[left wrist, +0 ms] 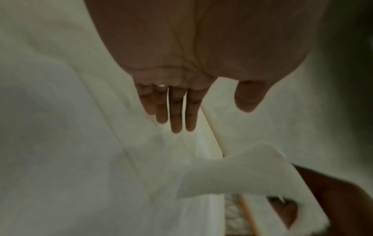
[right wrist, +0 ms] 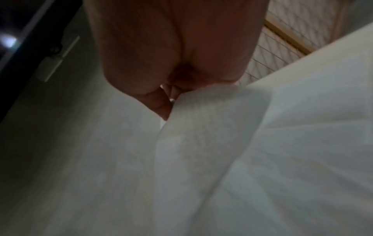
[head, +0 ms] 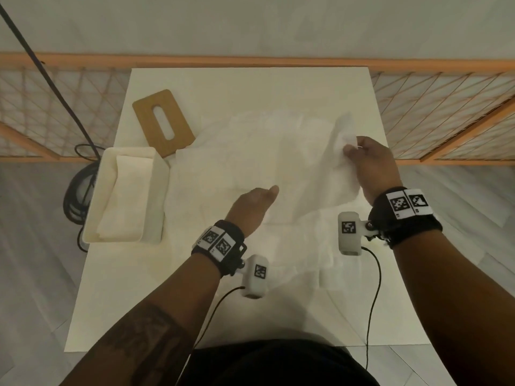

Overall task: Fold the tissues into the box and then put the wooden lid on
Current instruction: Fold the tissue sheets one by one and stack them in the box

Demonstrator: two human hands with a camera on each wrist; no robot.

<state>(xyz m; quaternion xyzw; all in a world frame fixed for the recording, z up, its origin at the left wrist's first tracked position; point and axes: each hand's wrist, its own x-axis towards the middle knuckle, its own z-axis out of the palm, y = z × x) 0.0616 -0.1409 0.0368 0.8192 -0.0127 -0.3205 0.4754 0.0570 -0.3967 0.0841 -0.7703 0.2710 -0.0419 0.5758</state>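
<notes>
Forearms fill the bottom of the head view, each with a marked wristband and a small white camera on a thin black cable. Beyond them, the white table (head: 195, 316) carries a broad spread of loose tissues (head: 250, 151), several sheets overlapping; edges between sheets are hard to trace, white on white. At the table's left edge sits the white box (head: 156, 190), open-topped, with folded tissue already inside. Just beyond it lies the wooden lid (head: 150, 118), flat, slot up, one corner resting over a tissue edge. Right hand (head: 370, 165): thumb and fingers pinch a raised corner of one sheet, lifting it off the pile; the right wrist view shows the sheet draping down from the pinch. Left hand (head: 252, 206): fingers straight and close together, thumb apart, held low over the spread; whether the fingertips touch the paper cannot be told. Judgement: step in hand is folding a further sheet, with the lid step not yet begun. Next move likely calls for the left hand to pin or take a second corner so the lifted sheet can be folded and carried to the box. Box's near-left corner runs past the table edge; both wrist views are blurred.
</notes>
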